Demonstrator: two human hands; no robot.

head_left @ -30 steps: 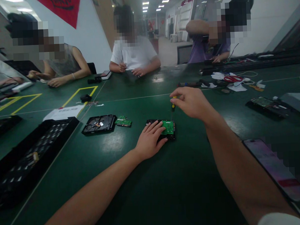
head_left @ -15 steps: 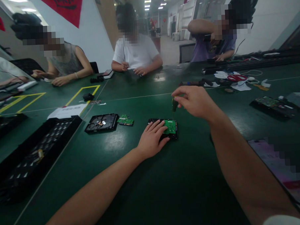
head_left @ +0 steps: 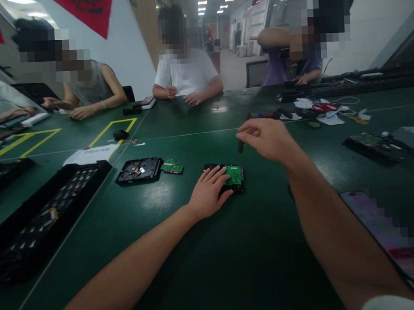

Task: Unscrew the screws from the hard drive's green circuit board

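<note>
A hard drive [head_left: 236,187] with a green circuit board [head_left: 234,175] on its upper face lies on the dark green table. My left hand [head_left: 210,191] rests flat across its left part, fingers stretched out and slightly apart. Above the drive's far right corner, my right hand [head_left: 263,136] grips a small screwdriver [head_left: 241,147] upright by its handle. The thin shaft points down at the board's edge; whether the tip sits in a screw is too small to tell. Left of them lie another hard drive [head_left: 139,170] with small metal bits on it and a loose green circuit board [head_left: 172,166].
A long black tray [head_left: 91,167] with metal pieces stands at left, a paper sheet [head_left: 90,153] behind it. Another drive [head_left: 373,147] lies at right, a pinkish phone-like slab [head_left: 378,225] nearer. Several people, one in a white shirt [head_left: 189,73], work across the table.
The view has shifted very slightly. My right hand's fingers have turned a little around the screwdriver handle; my left hand stays on the drive.
</note>
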